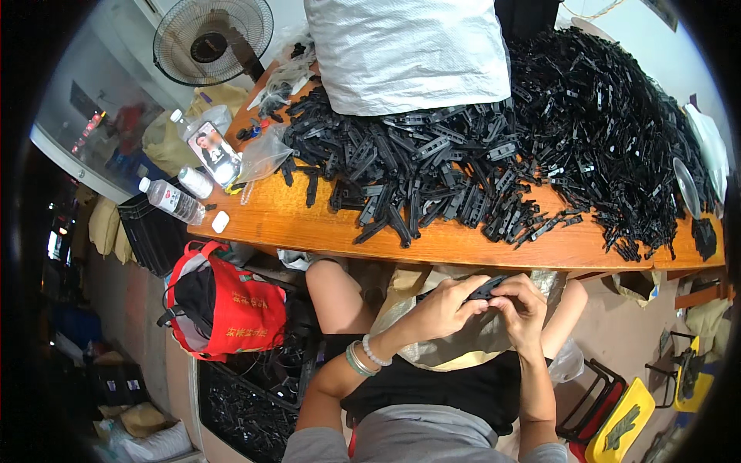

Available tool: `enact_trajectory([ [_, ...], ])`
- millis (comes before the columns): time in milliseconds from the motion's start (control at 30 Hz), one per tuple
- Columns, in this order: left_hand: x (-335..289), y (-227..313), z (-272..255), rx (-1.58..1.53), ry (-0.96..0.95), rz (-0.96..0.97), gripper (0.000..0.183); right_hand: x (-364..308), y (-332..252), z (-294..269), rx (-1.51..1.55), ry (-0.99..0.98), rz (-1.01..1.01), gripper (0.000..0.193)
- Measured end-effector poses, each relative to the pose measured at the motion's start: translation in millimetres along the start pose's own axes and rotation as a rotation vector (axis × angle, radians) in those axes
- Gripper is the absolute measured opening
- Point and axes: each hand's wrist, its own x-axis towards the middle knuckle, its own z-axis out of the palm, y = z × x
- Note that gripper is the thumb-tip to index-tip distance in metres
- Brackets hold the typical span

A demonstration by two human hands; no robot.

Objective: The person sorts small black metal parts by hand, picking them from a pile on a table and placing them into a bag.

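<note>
Above my lap, my left hand [444, 309] and my right hand [522, 310] meet at a small black plastic part [486, 288]. The fingers of both are pinched on it, one hand at each end, and partly cover it. Beneath them an open woven sack [423, 349] lies across my knees. Beyond, a wooden table [297, 224] carries a large heap of longer black plastic parts [401, 147]. Smaller, thinner black parts [594, 139] are piled at its right.
A white woven sack [409, 54] stands on the heap. Bottles [171, 201] and a propped phone [214, 154] occupy the table's left end, near a fan [210, 46]. A red bag [239, 309] sits left of my legs, above a black crate [247, 417]. Yellow stools [621, 424] stand at right.
</note>
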Motion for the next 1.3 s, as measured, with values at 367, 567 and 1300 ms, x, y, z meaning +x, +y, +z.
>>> enact_trajectory([
  [367,-15.3,-8.2,2.0,0.120,0.125,0.070,0.025,3.5,-5.6,-2.3,0.028,-0.198,0.059,0.030],
  [567,-13.4,-7.2,6.7,0.149,0.131,0.077,0.025,0.5,1.7,-4.0,-0.039,-0.132,-0.064,0.030],
  [1300,88.7,-40.8,-24.9,0.745,0.530,0.303,0.008,57.5,67.0,-55.7,-0.971,0.147,-0.128,0.025],
])
